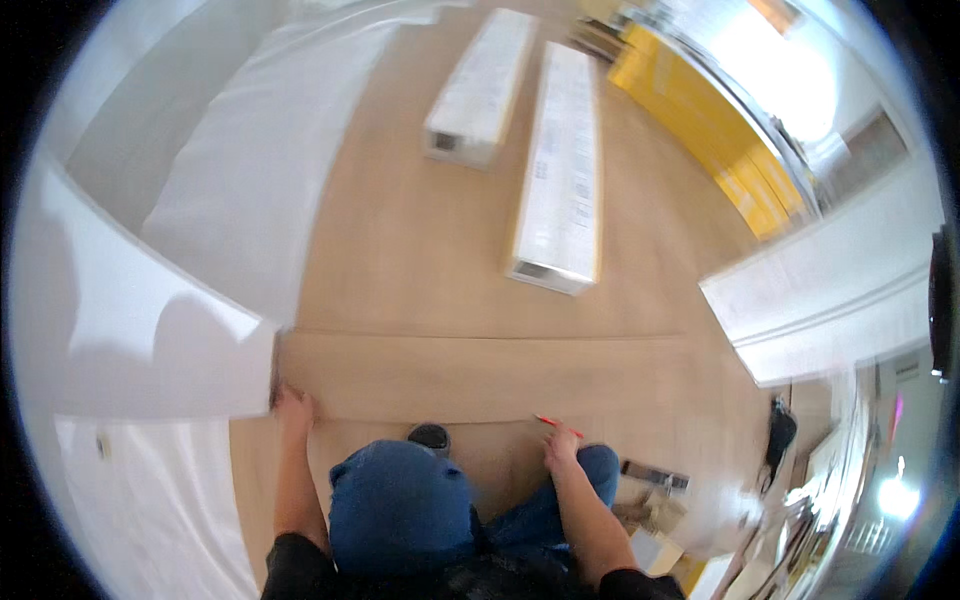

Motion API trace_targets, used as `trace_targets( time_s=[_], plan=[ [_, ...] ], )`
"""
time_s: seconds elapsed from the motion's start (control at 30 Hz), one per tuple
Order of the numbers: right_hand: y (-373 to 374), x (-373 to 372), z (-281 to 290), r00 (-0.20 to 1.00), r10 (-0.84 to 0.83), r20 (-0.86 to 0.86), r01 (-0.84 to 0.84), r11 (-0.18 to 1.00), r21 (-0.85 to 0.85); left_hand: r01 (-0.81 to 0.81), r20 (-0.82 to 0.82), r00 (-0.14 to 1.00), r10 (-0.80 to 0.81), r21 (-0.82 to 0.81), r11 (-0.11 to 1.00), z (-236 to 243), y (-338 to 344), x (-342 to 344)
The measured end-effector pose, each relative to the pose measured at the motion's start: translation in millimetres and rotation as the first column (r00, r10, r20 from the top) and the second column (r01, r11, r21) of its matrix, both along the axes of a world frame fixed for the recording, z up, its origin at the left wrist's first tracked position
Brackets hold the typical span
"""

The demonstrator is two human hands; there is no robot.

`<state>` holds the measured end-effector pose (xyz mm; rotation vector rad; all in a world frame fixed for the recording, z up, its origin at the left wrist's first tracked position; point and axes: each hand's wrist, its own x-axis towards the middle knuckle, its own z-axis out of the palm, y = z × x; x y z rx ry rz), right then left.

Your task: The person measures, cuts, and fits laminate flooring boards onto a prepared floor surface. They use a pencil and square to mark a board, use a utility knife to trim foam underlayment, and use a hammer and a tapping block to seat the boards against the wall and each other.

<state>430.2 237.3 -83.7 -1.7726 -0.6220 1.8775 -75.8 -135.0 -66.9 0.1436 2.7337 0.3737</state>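
Note:
A long light-wood plank (470, 376) lies crosswise on the wood-look floor before my knees. My left hand (295, 408) is at its left end, beside the white wall edge, fingers curled against the plank, somewhat blurred. My right hand (562, 450) holds a thin red pencil (548, 421) near the plank's front edge, right of centre. My jeans-covered knee (398, 500) and a dark shoe (430, 436) are between my hands.
Two long white boxes (555, 170) lie ahead; yellow packs (700, 120) stand back right. White sheeting (240, 150) covers the left floor. White wall sections (140, 310) flank both sides. A dark metal tool (650, 475) and offcuts (660, 520) lie at my right.

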Motion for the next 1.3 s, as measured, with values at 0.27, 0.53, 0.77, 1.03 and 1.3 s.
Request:
trace_targets(
  time_s=[0.27, 0.53, 0.77, 1.03, 1.3],
  plan=[
    [-26, -50, -13, 0.995, -0.097, 0.035, 0.102, 0.975, -0.198, 0.036, -0.011, 0.999, -0.035, 0.03, 0.999, 1, -18, -2],
    [-28, -89, 77, 0.91, -0.281, -0.305, 0.257, 0.959, -0.117, 0.081, -0.133, 0.989, -0.061, 0.146, 0.986, 82, -35, -24],
    [-31, -72, 173, 0.73, -0.315, -0.606, 0.349, 0.935, -0.065, 0.176, -0.006, 0.965, -0.262, 0.753, 0.634, 217, 34, -109],
    [104, 31, 150, 0.544, -0.633, -0.551, 0.736, 0.675, -0.049, 0.253, -0.06, 0.893, -0.447, 0.887, 0.387, 272, 180, -9],
    [281, 75, 90, 0.443, -0.775, -0.45, 0.871, 0.492, 0.011, -0.027, 0.438, 0.867, -0.239, 0.519, 0.854, 140, 26, 59]
  ],
)
